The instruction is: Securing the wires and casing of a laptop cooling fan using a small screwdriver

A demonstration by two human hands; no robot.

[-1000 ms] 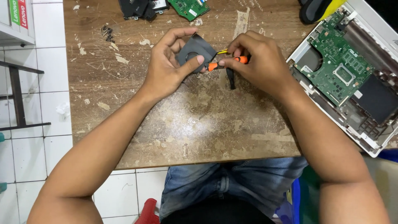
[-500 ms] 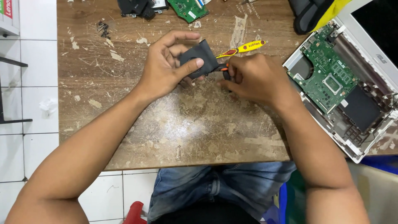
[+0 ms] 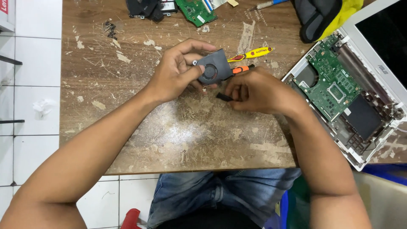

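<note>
The fan [image 3: 214,70] is held clear of the table [image 3: 178,131], toward the middle of its far edge, pinched at one side by the left hand [image 3: 176,72], whose fingers [image 3: 199,46] close narrowly over its casing. The right hand [image 3: 258,91] grips a small dark part [image 3: 224,97] in closed fingers just beside it. In my judgement the one-sided hold could let the fan slip onto the orange screwdriver [image 3: 242,68] and yellow tool [image 3: 252,54] beneath, or press the rotor; loose screws [image 3: 109,29] near the far left corner could scatter if knocked.
</note>
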